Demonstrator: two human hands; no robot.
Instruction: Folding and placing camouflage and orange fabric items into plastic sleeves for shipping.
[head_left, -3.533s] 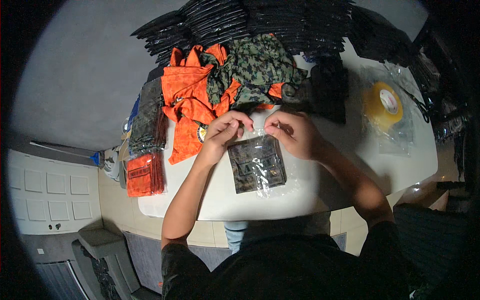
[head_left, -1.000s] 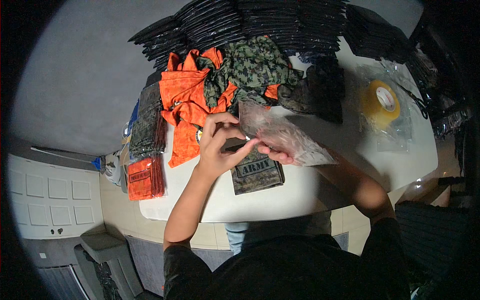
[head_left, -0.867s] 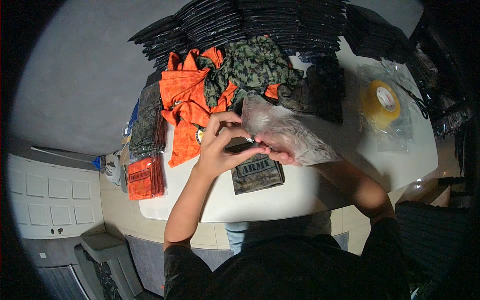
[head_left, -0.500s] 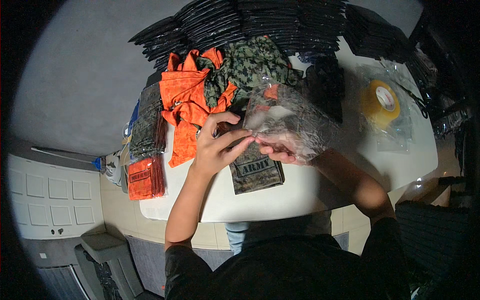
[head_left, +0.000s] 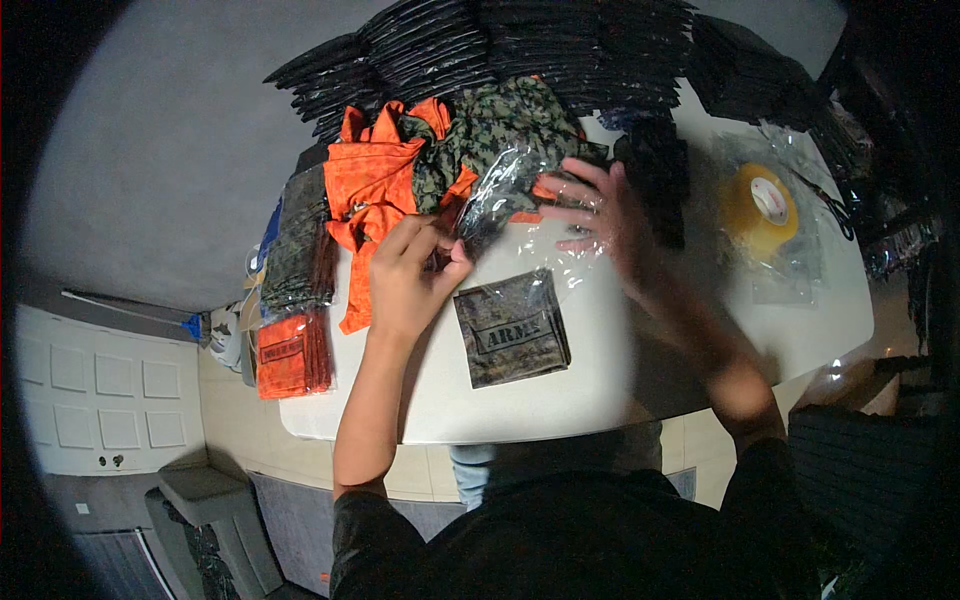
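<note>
Between my hands hangs a clear plastic bag (head_left: 505,190), shiny and see-through. My left hand (head_left: 412,270) pinches its edge between thumb and fingers. With fingers spread, my right hand (head_left: 605,225) is at the bag's other side, slightly blurred; it does not appear to grip it. Below the bag, a folded camouflage cloth (head_left: 512,330) with dark lettering lies flat on the white table (head_left: 440,415). Beyond the hands, a loose heap holds an orange patterned cloth (head_left: 370,180) and a green camouflage cloth (head_left: 510,120).
Stacked black packets (head_left: 480,50) line the far edge. At left stand bagged camouflage packs (head_left: 297,245) and folded orange packs (head_left: 290,355). To the right, a yellow tape roll (head_left: 765,210) lies on clear plastic bags (head_left: 790,280) beside dark-handled scissors (head_left: 835,205). A dark cloth (head_left: 650,175) is nearby.
My right hand has moved up and away from the left, its fingers spreading. The bag now stretches between them and uncovers the folded camouflage cloth. My left hand has shifted slightly left.
</note>
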